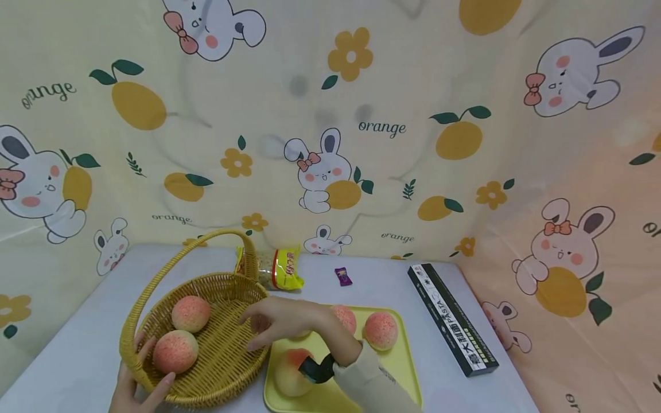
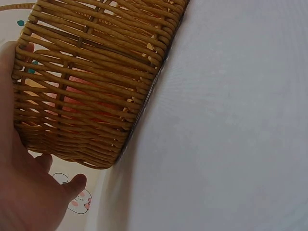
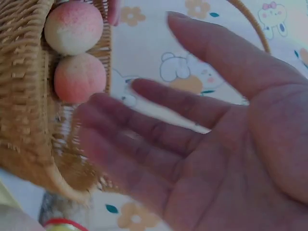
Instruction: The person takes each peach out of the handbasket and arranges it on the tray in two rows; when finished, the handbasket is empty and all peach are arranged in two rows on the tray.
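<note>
While in the basket (image 1: 224, 350), two peaches (image 1: 175, 351) apart from right fingers (image 3: 161, 131)

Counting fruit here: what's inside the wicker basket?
Two peaches sit left in the basket. They cover whatever is beneath; in the head view, the right grip hides some of the right rim.

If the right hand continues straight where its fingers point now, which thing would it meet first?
Probably the farther peach in the basket: the right hand's fingers point toward it across the opening. Its height is unclear, so it might pass above.
</note>
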A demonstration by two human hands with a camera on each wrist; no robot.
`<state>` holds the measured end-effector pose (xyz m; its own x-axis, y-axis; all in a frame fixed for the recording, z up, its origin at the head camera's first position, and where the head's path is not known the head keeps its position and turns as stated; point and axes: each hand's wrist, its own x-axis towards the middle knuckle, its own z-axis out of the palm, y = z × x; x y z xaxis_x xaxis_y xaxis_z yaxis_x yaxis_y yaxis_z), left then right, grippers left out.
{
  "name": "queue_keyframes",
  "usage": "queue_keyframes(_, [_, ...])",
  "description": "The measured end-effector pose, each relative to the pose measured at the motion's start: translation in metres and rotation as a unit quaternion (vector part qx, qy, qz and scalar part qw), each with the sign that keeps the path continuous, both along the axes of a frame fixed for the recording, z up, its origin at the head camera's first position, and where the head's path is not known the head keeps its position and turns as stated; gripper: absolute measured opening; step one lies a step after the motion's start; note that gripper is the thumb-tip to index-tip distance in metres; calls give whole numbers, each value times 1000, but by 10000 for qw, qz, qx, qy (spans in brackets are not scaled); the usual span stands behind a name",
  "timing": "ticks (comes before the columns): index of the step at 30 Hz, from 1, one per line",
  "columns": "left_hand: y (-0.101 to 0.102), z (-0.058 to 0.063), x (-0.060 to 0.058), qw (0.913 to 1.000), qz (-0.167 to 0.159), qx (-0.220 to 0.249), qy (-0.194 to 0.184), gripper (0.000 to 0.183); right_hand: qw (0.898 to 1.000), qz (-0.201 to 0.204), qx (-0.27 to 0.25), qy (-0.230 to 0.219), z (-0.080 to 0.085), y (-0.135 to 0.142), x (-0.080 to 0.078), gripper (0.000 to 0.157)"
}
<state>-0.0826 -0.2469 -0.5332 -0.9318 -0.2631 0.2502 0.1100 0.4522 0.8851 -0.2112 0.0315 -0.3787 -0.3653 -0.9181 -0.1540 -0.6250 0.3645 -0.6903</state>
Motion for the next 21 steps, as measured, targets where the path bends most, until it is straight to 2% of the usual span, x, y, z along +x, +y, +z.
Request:
queue_keyframes(5, [1, 0, -1, 9990, 134, 285, -305, 76, 9991, 130, -227, -319, -2, -29, -12, 45])
queue_keyframes(9, [-1, -2, -3, 9972, 289, 376, -570, 78, 9992, 233, -192, -260, -5, -55, -20, 43])
queue_keyframes(13, [0, -4, -4, 9945, 441, 542, -774, 79, 9995, 302, 28, -118, -10, -74, -20, 44])
queue_keyframes(17, [4, -5, -4, 9965, 593, 299, -512, 75, 9989, 284, 370, -110, -13, -88, -18, 54])
queue_keyframes(21, [5, -2, -6, 9980, 564, 28, -282, 73, 9980, 375, 476, -158, -14, -99, -19, 61])
